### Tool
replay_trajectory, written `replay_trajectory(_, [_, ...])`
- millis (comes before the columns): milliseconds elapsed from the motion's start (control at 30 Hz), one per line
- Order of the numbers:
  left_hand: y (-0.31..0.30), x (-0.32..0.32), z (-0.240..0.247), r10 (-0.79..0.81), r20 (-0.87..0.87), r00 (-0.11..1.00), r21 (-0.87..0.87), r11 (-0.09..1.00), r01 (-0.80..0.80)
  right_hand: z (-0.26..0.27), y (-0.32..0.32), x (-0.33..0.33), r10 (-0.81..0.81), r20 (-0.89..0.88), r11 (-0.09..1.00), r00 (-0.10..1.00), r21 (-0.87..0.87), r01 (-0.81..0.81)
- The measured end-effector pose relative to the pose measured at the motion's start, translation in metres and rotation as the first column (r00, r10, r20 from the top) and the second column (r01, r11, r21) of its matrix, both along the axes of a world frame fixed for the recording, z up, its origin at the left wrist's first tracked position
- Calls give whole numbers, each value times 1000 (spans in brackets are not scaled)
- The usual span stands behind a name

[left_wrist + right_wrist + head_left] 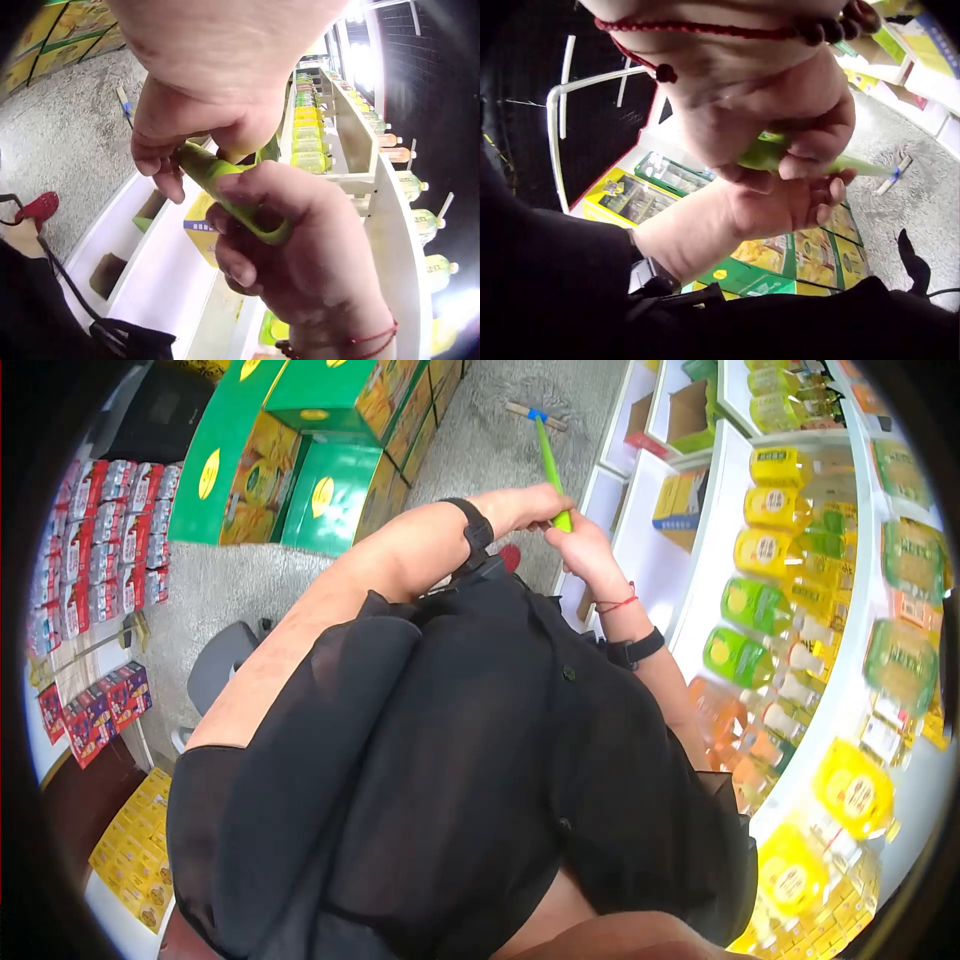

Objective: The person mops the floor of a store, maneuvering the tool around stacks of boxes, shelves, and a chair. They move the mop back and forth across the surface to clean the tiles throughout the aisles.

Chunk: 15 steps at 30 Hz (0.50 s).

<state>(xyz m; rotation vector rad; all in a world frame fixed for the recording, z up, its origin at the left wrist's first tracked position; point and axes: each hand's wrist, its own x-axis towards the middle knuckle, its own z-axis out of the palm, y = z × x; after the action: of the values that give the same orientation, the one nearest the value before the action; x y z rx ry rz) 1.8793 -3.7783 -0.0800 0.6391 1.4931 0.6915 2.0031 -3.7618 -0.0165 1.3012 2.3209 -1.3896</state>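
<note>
Floor cleaning appears to be the step in hand: a green handle [549, 460] is held by both hands, and its flat head [520, 408], joined by a blue piece, is set down at the far end on the grey floor [478, 465]. Whether the head carries cloth or bristles cannot be told. On the left, the handle is encircled by the curled fingers of the left hand [525, 508]; just beside it on the right, the handle's near end is gripped by the right hand [588, 550]. For the next move, a steady two-handed hold seems called for, with the head guided between cartons and shelving.

At the far left, wrapped red-and-silver packs [110, 535] are stacked; nearer, purple-red boxes [85, 720] and a yellow printed carton [140, 840] are seen. Farther right, green cartons [345, 530] are piled, their contents hidden. In the white shelves [722, 510] at the right, an open brown carton [690, 410] is placed far back, its contents unclear, with a yellow-and-blue box [680, 500] nearer. Beyond these, orange drinks, green-labelled bottles [755, 605] and yellow bottles [770, 510] are lined up; large yellow-labelled bottles [855, 785] are placed near right.
</note>
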Motion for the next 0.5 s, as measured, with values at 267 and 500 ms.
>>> replay_trajectory(267, [149,-58,-31,7,70,997,-8,1000,-6,20,138,-57,95,44,995,995,40,-96])
replay_trajectory(500, [220,-100,-27,66,-76,995,-42,997,-69,4,210,-108,186,71,973,980,125,-193])
